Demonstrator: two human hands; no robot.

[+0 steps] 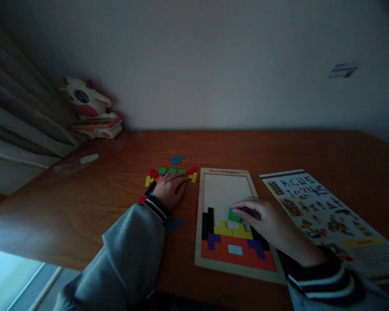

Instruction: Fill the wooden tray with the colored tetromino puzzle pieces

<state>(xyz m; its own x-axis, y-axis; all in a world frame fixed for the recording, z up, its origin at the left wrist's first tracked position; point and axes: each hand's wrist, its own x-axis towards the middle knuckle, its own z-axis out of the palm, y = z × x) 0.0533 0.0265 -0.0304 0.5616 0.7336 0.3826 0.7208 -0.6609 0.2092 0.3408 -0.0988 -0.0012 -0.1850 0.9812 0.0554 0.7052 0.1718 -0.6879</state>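
Note:
A wooden puzzle tray (199, 233) lies in front of me, its lower half filled with black, yellow, purple and orange-red pieces. My right hand (262, 218) pinches a green piece (234, 215) over the tray, just above the yellow pieces (223, 228). To the left of the tray, my left hand (170, 189) rests with its fingers apart on a group of loose coloured pieces, among them a green piece (162, 170) and a yellow piece (149, 181). Whatever lies beneath its palm is hidden.
Right of the tray lies a printed sheet (327, 216) with coloured pattern pictures. Blue pieces (176, 160) lie behind the group, and another blue piece (174, 225) is near my left cuff. A cow-shaped object (90, 108) stands at the back left by a curtain (19, 99).

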